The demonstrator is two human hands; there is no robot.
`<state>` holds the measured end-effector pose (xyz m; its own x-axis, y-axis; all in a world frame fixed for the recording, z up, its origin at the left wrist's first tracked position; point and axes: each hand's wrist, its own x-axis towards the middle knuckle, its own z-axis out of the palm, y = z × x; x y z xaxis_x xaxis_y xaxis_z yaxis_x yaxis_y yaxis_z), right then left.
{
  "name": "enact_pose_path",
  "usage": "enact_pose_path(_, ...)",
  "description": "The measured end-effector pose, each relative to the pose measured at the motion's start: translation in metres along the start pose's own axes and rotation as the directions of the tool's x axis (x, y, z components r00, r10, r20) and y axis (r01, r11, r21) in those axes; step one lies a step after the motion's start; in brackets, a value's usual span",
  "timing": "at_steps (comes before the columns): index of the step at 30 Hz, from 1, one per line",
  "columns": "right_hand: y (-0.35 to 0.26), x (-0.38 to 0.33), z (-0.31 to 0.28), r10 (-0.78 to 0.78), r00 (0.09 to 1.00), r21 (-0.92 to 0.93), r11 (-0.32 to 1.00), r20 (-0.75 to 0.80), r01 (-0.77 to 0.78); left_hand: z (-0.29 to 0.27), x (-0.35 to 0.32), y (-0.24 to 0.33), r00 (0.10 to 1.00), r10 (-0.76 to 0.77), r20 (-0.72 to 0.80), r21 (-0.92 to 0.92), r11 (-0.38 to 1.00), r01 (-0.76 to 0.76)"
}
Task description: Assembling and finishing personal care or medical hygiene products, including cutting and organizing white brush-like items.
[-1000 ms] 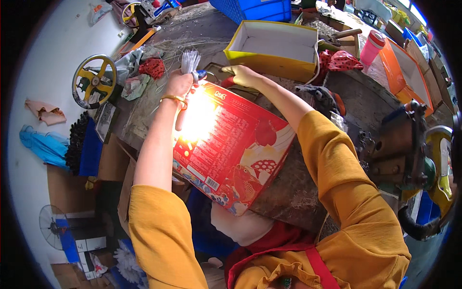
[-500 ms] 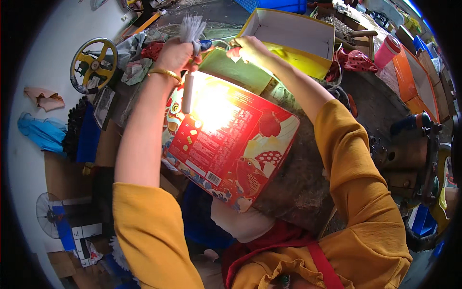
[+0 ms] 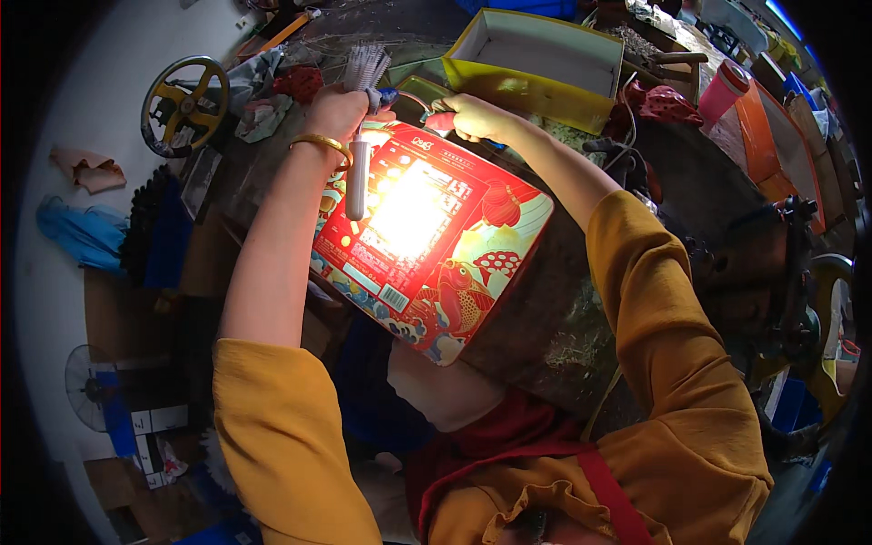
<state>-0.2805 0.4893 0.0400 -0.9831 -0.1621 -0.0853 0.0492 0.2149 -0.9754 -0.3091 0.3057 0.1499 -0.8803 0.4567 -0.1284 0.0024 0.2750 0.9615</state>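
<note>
My left hand [image 3: 341, 113] is closed round what looks like a brush, with pale bristles [image 3: 365, 65] pointing away from me and a grey handle [image 3: 357, 182] hanging below. A small dark-blue piece [image 3: 388, 95] shows beside its fingers. My right hand [image 3: 477, 118] is closed on a small red-tipped piece [image 3: 440, 121] whose kind I cannot make out. A thin curved line [image 3: 413, 96] runs between the two hands. Under them lies a red printed box [image 3: 481, 213] with fish and lantern pictures. Bright glare washes out its middle.
A yellow box with a white inside [image 3: 536, 86] stands beyond my right hand. A pink cup [image 3: 725, 95] and an orange box [image 3: 772, 145] are at the far right. A dark machine [image 3: 758, 272] stands nearer on that side. A yellow handwheel [image 3: 186, 106] is at the left.
My right hand has come slightly nearer to me, and the red-tipped piece now shows in it. The red box appears higher in view. My left hand keeps its hold on the brush.
</note>
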Motion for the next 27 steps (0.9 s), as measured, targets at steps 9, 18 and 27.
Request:
enact_pose_path(9,-0.015,-0.007,0.02,-0.033,0.997,-0.089,0.996,-0.069,0.027,-0.005,-0.022,0.021,0.987,-0.073,-0.143,0.004,0.997,0.074)
enact_pose_path(18,0.021,0.012,0.013,-0.31,0.933,-0.443,0.873,-0.182,0.204,-0.069,-0.047,-0.037,0.835,-0.1,0.541,-0.352,0.875,0.333)
enact_pose_path(27,0.017,0.001,0.016,-0.424,0.706,-0.62,0.784,-0.568,-0.028,-0.028,-0.035,-0.006,0.973,-0.055,0.226,-0.187,0.977,0.098)
